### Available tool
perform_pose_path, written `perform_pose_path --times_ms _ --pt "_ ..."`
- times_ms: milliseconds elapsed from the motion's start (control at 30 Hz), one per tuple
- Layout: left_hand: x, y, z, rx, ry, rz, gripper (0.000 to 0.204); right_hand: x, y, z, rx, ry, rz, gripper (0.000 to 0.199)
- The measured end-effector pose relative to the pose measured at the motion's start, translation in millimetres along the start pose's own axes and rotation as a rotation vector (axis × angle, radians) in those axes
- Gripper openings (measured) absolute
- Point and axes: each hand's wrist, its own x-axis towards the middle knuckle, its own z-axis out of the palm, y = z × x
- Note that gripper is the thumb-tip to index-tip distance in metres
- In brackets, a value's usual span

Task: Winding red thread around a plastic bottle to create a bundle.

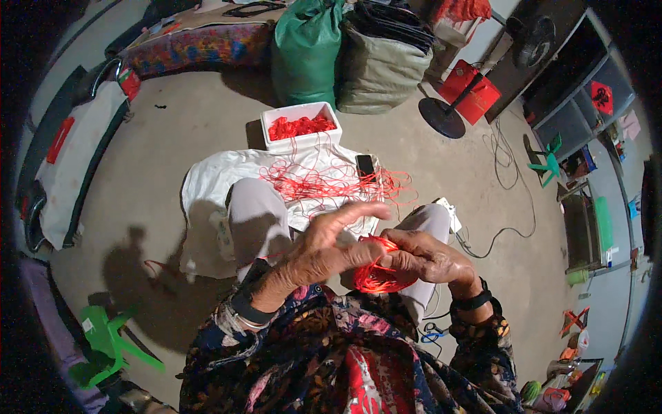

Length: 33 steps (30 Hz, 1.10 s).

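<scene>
Spreading over the grey concrete floor (158, 159), a crumpled white plastic sheet (207, 186) serves as landmark. At its far edge stands a white foam box (301, 127) filled with red thread. Loose red thread strands (324, 183) tangle across the sheet, touching a black phone (365, 164). Nearer than the sheet, the left hand (331, 245) has its fingers spread wide, the thumb side touching a red thread bundle (376, 272); the right hand (424, 259) pinches this bundle.
</scene>
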Motion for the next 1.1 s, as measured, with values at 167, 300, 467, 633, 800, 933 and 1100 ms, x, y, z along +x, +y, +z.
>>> perform_pose_path --times_ms 167,300,467,633,800,933,1100 --pt "-3 -3 19 0.065 -0.201 -0.071 0.084 -6 1 2 -0.135 0.008 0.015 0.046" --pt "-16 -23 38 0.013 -0.036 -0.169 0.064 -9 -1 4 -0.12 0.04 0.039 0.046" --pt "-22 -36 41 0.278 0.195 0.044 0.044 -12 3 14 -0.09 0.131 0.013 0.044" --pt "-20 -33 43 0.285 0.172 0.044 0.033 -12 16 20 -0.077 0.121 -0.024 0.041" --pt "-24 -41 44 0.296 0.232 0.084 0.024 -10 6 19 -0.085 0.108 0.02 0.036" --pt "-20 -50 40 0.277 0.251 0.018 0.019 -11 7 22 -0.102 0.18 0.005 0.031" --pt "-15 -45 38 0.231 0.333 -0.036 0.023 -7 15 34 0.051 0.236 0.01 0.034"
